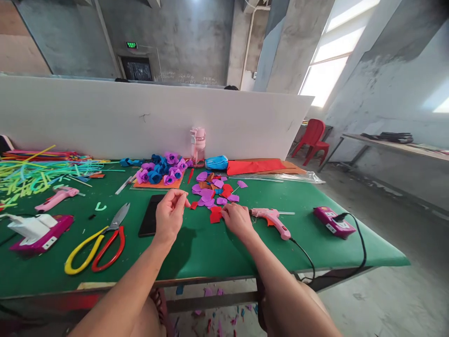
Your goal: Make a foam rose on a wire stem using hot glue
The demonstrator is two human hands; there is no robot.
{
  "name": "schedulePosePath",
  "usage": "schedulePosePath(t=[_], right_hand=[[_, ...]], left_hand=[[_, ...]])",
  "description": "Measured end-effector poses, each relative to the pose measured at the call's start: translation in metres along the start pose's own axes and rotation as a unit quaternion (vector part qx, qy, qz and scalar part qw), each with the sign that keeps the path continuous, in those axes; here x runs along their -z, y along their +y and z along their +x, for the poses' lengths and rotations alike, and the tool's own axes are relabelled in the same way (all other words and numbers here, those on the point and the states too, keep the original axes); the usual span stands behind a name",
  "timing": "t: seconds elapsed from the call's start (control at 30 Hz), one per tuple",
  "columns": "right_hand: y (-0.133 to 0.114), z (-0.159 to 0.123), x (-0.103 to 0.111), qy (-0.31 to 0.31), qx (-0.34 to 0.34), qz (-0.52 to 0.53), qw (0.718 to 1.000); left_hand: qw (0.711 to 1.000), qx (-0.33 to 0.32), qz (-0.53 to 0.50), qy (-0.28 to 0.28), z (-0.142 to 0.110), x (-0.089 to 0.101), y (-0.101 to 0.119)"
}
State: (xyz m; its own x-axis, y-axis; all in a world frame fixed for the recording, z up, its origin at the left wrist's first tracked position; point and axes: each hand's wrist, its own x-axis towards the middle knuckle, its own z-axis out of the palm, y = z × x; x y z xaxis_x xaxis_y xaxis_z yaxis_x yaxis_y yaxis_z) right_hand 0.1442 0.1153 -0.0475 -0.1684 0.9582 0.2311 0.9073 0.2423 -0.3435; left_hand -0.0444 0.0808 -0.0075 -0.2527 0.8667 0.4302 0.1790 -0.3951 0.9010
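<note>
My left hand (170,214) is raised a little over the green table (196,248), fingers pinched together on something too small to name. My right hand (237,218) rests on the table with its fingers on a red felt piece (215,214) at the near edge of a heap of purple and red felt petals (213,189). A pink glue gun (272,220) lies just right of that hand. A black phone (151,215) lies flat just left of my left hand.
Large scissors (101,243) with yellow and red handles lie at left. Finished purple and blue felt roses (163,171) sit on an orange sheet at the back. A pink bottle (198,146), red felt sheet (254,166), two pink power strips (333,222) (40,232), a second glue gun (56,197) and coloured sticks (35,173) surround them.
</note>
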Motion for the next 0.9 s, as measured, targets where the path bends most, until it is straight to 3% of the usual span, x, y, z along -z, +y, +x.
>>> schedulePosePath(t=[0.37, 0.53, 0.73, 0.9], right_hand=[[-0.001, 0.006, -0.013, -0.027, -0.012, 0.11, 0.993], [0.002, 0.004, -0.01, -0.011, 0.0, 0.132, 0.991], [-0.008, 0.0, -0.008, -0.001, 0.035, 0.128, 0.991], [-0.006, -0.009, -0.006, -0.01, 0.029, 0.112, 0.993]], left_hand=[[0.996, 0.028, 0.035, -0.074, -0.006, -0.007, -0.004], [0.99, -0.006, 0.12, -0.076, -0.004, -0.005, -0.007], [0.923, 0.041, 0.334, -0.185, 0.0, -0.021, -0.028], [0.898, 0.08, 0.378, -0.212, 0.001, -0.043, -0.043]])
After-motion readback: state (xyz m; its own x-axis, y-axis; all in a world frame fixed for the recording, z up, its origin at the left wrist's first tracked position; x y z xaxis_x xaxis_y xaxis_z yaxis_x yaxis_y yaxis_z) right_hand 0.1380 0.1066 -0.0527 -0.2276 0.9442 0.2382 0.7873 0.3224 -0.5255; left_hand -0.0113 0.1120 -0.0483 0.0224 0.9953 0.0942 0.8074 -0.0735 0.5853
